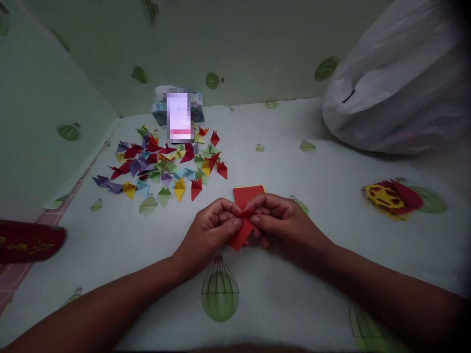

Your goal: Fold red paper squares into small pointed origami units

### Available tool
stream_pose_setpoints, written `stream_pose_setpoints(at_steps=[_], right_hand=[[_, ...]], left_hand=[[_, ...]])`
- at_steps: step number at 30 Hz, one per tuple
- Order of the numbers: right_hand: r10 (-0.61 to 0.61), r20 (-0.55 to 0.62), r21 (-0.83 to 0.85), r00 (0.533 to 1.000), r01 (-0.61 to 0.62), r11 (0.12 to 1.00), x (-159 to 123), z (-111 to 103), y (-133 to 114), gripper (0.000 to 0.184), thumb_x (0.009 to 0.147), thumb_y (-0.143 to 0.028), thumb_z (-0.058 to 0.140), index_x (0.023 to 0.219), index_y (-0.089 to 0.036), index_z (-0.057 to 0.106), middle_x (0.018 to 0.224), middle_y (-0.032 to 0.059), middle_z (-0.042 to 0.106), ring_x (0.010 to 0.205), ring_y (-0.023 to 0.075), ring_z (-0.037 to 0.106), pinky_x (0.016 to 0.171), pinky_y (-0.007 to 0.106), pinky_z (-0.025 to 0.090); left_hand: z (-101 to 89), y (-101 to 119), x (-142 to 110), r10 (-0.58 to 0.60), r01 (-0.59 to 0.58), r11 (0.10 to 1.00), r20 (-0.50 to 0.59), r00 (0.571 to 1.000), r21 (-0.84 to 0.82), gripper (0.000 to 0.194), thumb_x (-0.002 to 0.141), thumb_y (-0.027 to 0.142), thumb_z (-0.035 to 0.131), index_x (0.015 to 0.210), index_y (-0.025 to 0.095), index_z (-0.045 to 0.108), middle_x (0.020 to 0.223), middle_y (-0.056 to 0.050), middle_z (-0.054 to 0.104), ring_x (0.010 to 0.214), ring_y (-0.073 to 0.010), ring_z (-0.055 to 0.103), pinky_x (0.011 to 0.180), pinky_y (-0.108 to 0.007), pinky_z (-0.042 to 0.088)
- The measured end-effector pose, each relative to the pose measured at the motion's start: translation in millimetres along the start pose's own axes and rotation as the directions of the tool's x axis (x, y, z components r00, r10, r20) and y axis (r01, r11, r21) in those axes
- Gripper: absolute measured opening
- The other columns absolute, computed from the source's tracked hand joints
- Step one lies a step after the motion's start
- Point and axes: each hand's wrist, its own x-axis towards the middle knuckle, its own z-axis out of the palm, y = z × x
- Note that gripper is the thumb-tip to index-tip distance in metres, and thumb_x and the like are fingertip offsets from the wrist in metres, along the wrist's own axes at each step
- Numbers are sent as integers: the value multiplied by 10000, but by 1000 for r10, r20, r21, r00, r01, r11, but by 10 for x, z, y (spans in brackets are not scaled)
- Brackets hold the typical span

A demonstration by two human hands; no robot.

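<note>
A partly folded red paper (241, 236) is held between both hands over the white sheet with green balloon prints (294, 294). My left hand (211, 228) pinches its left side, fingers curled, thumb on top. My right hand (281, 218) pinches its right side in the same way. Just behind the hands lies a small stack of square papers (247, 192), red on top with a yellow edge showing.
A heap of several small folded paper shapes (165, 164) in many colours lies at the far left. Behind it stands a pack with a blurred patch (178, 113). A white plastic bag (397, 83) fills the far right. A red and yellow cut-out (392, 196) lies right; a dark red object (29, 240) left.
</note>
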Motion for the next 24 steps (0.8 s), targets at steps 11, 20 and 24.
stream_pose_setpoints(at_steps=[11, 20, 24], right_hand=[[-5, 13, 22, 1000, 4, 1000, -4, 4, -4, 107, 784, -172, 679, 800, -168, 785, 564, 1, 681, 446, 76, 579, 425, 166, 435], [-43, 40, -147, 998, 49, 988, -19, 2, -43, 184, 798, -110, 620, 824, -170, 792, 637, 14, 724, 486, 79, 582, 479, 197, 470], [-43, 60, -132, 997, 50, 990, -19, -3, -44, 143, 837, -142, 631, 871, -171, 767, 653, 3, 706, 502, 84, 588, 495, 206, 481]], left_hand=[[9, -1, 30, -66, 72, 976, 38, 997, -206, 30, 855, 164, 622, 875, 142, 623, 729, -59, 743, 598, -126, 684, 620, -210, 525], [9, 0, 28, -42, 44, 992, 21, 999, -122, 133, 894, 248, 688, 882, 141, 611, 713, -43, 732, 610, -109, 675, 623, -201, 525], [-6, -16, 26, -29, 28, 996, -5, 1000, -89, 193, 862, 276, 736, 926, 151, 605, 733, -43, 735, 619, -121, 678, 620, -221, 535]])
